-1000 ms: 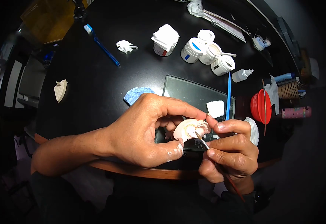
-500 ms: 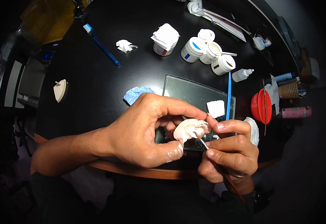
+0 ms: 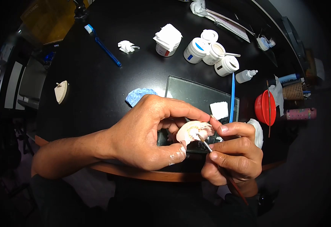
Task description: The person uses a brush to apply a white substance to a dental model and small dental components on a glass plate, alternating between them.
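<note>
Pinched in my left hand (image 3: 144, 132) is a small pale pink and white dental cast (image 3: 184, 132), its curved edge facing me. White residue marks my left thumb. My right hand (image 3: 237, 151) grips a fine paintbrush (image 3: 206, 145) with a dark red handle, and the brush tip touches the white inner part of the cast. The right fingertips meet the left index fingertip beside it. Beneath both hands lies a glass slab (image 3: 190, 90), with a white square pad (image 3: 219, 110) on it. A blue dental impression (image 3: 139, 96) is partly hidden behind my left hand.
Several white jars (image 3: 195, 51) and a dropper bottle (image 3: 245, 76) stand at the back. A blue stick (image 3: 232, 98) crosses the slab's right side. Farther right is a red rubber bowl (image 3: 262, 108) with a thin brush across it. A blue toothbrush (image 3: 106, 51) lies back left.
The brush tip has shifted very slightly on the cast. Both hands otherwise hold nearly the same position.
</note>
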The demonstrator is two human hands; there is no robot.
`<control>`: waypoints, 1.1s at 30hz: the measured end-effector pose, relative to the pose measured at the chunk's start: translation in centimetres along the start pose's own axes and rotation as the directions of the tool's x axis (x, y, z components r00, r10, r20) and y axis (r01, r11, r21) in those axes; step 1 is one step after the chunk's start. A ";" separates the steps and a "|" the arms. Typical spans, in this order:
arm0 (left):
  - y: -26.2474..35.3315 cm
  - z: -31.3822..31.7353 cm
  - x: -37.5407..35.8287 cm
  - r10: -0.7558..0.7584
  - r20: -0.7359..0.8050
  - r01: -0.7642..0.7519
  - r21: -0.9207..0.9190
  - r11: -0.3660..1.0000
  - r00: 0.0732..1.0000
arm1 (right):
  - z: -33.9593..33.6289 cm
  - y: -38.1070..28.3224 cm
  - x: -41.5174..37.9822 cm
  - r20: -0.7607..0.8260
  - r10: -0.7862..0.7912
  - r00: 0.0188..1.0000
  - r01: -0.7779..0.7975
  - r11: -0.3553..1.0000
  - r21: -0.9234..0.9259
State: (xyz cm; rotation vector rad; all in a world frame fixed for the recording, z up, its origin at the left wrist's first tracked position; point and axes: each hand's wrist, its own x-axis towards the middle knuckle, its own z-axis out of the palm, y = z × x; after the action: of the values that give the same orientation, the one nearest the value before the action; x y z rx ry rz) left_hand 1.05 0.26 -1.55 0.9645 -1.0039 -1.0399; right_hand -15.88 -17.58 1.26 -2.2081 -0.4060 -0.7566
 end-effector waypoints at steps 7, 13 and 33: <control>-0.1 0.0 0.0 0.000 0.001 0.000 0.004 1.000 1.000 | 0.0 0.0 0.0 0.008 0.003 1.000 -0.003 1.000 -0.007; -0.1 0.0 0.0 0.003 0.004 -0.003 -0.002 1.000 1.000 | -0.1 0.0 -0.1 0.001 0.000 1.000 0.000 1.000 -0.003; -0.1 0.0 0.0 -0.008 0.002 0.008 0.054 0.998 1.000 | -0.3 -0.3 0.3 0.022 0.004 1.000 -0.004 1.000 -0.018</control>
State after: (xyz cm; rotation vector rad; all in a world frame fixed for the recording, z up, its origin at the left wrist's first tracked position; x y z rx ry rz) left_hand 1.07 0.26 -1.65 1.0130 -1.0351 -1.0251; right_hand -15.93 -17.56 1.79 -2.2351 -0.4077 -0.7365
